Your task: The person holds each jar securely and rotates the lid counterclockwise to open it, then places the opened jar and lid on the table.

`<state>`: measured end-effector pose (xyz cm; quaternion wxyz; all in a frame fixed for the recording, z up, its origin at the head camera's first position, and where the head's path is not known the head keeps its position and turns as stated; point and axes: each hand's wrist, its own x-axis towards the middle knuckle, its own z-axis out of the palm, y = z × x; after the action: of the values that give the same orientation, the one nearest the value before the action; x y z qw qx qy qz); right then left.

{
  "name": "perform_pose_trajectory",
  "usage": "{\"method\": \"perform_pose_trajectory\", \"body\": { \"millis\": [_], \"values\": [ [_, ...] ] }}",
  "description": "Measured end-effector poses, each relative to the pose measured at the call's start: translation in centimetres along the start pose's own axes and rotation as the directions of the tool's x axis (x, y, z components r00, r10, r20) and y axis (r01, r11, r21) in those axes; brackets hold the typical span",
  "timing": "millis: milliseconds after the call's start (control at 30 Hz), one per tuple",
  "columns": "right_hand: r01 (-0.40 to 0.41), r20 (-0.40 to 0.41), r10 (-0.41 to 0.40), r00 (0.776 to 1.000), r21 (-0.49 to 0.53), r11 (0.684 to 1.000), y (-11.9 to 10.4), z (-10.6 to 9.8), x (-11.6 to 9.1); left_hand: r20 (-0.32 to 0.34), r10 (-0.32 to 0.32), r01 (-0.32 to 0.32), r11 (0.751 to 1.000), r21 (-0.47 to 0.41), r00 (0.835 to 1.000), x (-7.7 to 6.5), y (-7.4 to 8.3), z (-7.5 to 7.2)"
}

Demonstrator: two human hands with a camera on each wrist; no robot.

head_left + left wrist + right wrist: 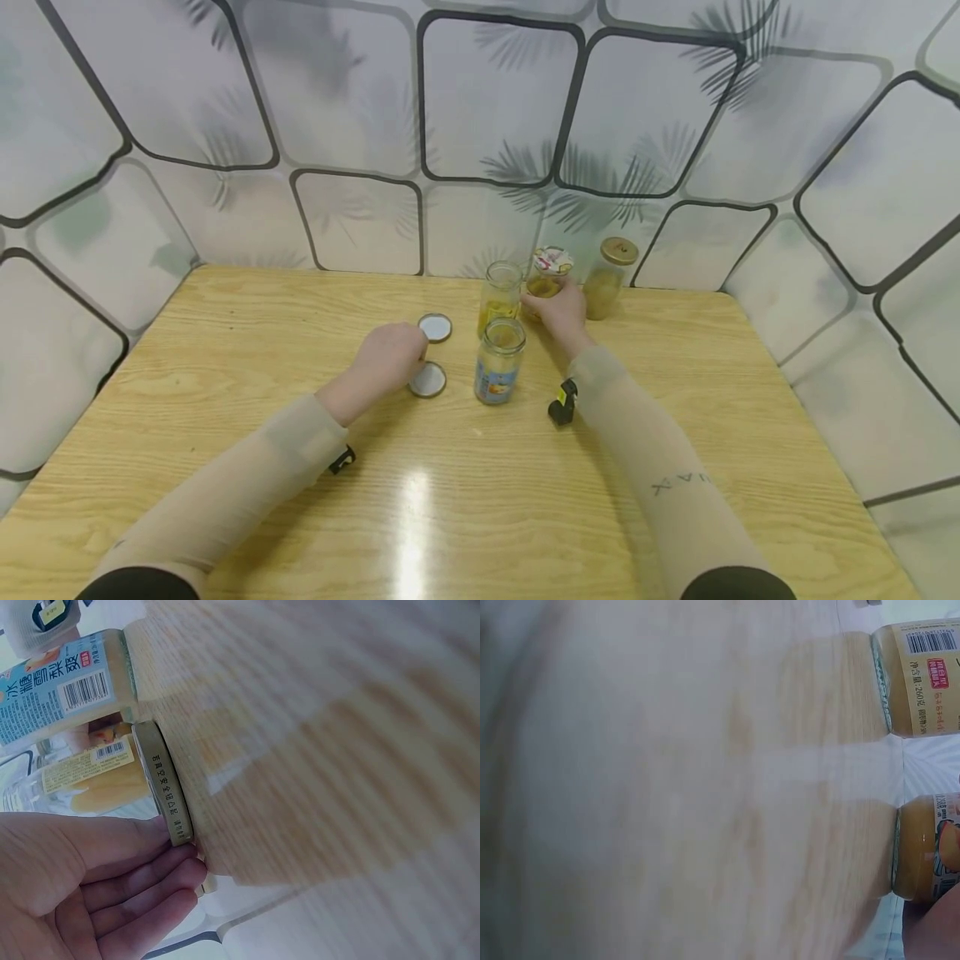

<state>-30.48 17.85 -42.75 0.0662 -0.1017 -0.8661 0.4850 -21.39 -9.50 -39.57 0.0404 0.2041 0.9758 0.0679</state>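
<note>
My left hand (390, 358) is at two upturned jar lids on the table, and its thumb and fingertips pinch the rim of the nearer lid (427, 380). The left wrist view shows this gold lid (166, 787) with dark printing along its side. The farther lid (435, 327) lies just beyond the fingers. At the back, my right hand (561, 312) grips a glass jar (543, 286) topped by a floral lid (552, 260). In the right wrist view this jar (915, 851) stands on the tabletop, with part of the hand (934, 926) beside it.
Between the hands stand two lidless glass jars, one with a blue label (497, 371) in front and one with yellow contents (497, 308) behind. Right of the right hand is a jar with a gold lid (619, 250). A patterned curtain (495, 100) borders the wooden table (247, 333).
</note>
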Motion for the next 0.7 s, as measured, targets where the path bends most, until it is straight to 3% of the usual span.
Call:
{"method": "perform_pose_trajectory", "body": {
  "millis": [233,700],
  "values": [
    [0.012,0.007,-0.012,1.0,-0.048,0.999,0.04,-0.3,-0.11,0.011,-0.004,0.004,1.0,0.009,1.0,-0.01,-0.01,-0.04],
    [0.033,0.007,-0.033,0.999,-0.03,0.999,0.51,-0.33,0.05,0.009,-0.003,0.003,1.0,0.016,1.0,0.0,0.14,-0.15]
  ]
}}
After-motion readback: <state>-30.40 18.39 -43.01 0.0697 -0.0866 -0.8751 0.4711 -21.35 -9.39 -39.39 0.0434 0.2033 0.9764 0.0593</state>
